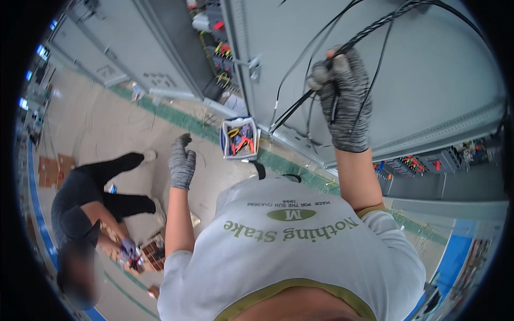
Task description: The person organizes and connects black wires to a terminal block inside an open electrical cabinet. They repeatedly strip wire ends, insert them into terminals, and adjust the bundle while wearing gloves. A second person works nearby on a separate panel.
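My right hand (347, 104), in a grey knitted glove, is closed around a bundle of black cables (377, 24) in front of a grey cabinet door (428, 80). Part of the bundle is twisted together and runs up to the right. Loose black ends hang below the fist, and thin single wires loop on both sides of it. My left hand (182, 165), gloved the same way, is held out over the floor with its fingers extended and nothing visible in it. The nearest thing to it is a tool bin (239, 157) holding orange-handled pliers (244, 145) and other tools.
Open cabinets with wired electrical components (222, 59) stand ahead and to the right (415, 165). At left, a co-worker (80, 198) bends over a box of brown parts (154, 252). Cardboard (56, 170) lies behind them. Wire scraps litter the green floor stripe (278, 163).
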The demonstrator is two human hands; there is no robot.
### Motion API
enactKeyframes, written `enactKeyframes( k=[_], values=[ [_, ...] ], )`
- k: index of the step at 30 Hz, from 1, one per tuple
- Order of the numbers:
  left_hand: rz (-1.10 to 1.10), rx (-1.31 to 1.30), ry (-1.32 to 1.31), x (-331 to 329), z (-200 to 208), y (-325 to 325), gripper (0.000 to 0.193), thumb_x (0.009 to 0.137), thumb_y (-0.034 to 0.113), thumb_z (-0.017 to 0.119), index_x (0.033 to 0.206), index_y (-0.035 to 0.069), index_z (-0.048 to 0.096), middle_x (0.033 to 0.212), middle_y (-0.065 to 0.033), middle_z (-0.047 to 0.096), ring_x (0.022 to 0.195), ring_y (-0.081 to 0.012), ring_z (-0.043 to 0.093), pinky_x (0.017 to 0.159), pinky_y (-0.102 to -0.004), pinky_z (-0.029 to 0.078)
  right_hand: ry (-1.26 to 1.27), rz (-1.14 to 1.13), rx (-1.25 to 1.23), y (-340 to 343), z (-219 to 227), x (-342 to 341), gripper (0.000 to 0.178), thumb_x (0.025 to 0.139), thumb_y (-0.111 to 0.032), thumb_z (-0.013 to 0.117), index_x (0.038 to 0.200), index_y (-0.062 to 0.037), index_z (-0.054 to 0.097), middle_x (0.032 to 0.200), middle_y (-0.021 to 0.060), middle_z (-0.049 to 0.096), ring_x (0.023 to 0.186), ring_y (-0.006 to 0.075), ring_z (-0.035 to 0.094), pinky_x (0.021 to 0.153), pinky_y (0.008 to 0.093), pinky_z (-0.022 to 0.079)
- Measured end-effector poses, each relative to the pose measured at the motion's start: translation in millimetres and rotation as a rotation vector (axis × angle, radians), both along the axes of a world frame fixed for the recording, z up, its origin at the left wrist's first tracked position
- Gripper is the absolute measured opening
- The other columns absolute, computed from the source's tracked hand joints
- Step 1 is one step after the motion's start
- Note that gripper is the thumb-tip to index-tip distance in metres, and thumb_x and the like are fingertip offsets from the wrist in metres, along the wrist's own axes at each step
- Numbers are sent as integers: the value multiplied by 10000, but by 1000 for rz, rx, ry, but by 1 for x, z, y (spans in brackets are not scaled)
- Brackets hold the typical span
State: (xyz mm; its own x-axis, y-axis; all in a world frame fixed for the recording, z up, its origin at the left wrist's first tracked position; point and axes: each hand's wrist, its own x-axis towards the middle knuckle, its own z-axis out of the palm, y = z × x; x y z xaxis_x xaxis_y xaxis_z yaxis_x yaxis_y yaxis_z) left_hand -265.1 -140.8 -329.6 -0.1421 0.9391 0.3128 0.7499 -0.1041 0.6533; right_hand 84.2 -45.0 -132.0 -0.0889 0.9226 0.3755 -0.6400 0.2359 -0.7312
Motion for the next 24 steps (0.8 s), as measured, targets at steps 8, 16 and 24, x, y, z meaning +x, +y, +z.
enactKeyframes(
  k=[8,16,24],
  values=[
    [-689,145,-791,209,163,79,317,891,190,623,1124,41,468,969,-49,554,838,-106,547,746,-244,469,-397,-262,-32,-13,-1,4,155,936,-182,560,992,-49,618,853,35,633,780,86,533,757,238,442],
    [-727,12,-887,233,193,93,202,914,108,586,1097,27,558,731,-22,569,567,-53,498,490,-196,408,-558,-462,19,-21,-9,26,128,884,-123,589,935,-11,623,796,38,619,753,106,564,711,266,468],
    [-998,-427,-1114,220,204,109,249,903,160,618,1077,-18,618,681,7,500,585,-79,417,532,-220,346,-553,-487,-59,-35,-12,23,109,904,-134,583,879,-29,571,712,1,556,681,65,509,629,226,430]
  ],
)
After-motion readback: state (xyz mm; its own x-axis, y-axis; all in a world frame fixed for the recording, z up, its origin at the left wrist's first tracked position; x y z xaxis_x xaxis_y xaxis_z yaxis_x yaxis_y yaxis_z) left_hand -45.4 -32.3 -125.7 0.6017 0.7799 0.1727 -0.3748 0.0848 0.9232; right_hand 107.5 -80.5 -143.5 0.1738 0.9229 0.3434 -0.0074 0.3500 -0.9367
